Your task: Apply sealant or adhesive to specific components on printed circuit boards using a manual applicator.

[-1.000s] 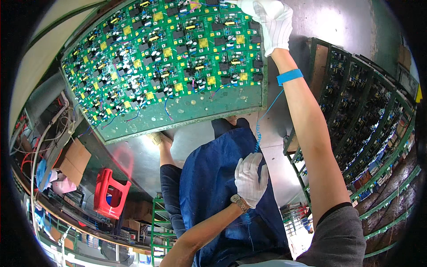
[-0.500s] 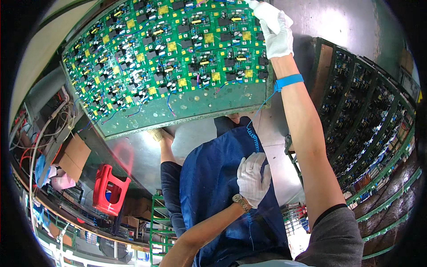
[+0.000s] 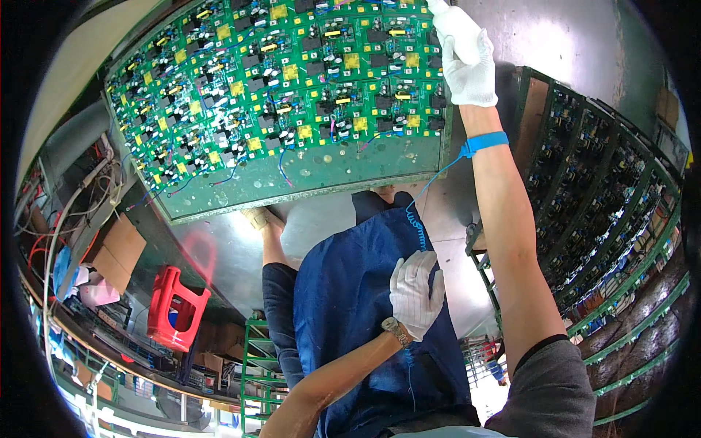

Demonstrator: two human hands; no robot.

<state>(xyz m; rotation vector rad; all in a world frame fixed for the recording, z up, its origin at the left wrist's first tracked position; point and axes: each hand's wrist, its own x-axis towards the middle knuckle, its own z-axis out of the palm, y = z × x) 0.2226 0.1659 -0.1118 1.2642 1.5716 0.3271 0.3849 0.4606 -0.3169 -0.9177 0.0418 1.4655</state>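
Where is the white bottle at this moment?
The white bottle is at the top of the head view, right of centre, held in the gloved right hand, beside the right edge of the spread of green circuit boards.

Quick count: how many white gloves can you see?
2 gloves: one on the right hand, around the bottle near the top; one on the left hand, in front of the blue apron. Others may be hidden in the clutter.
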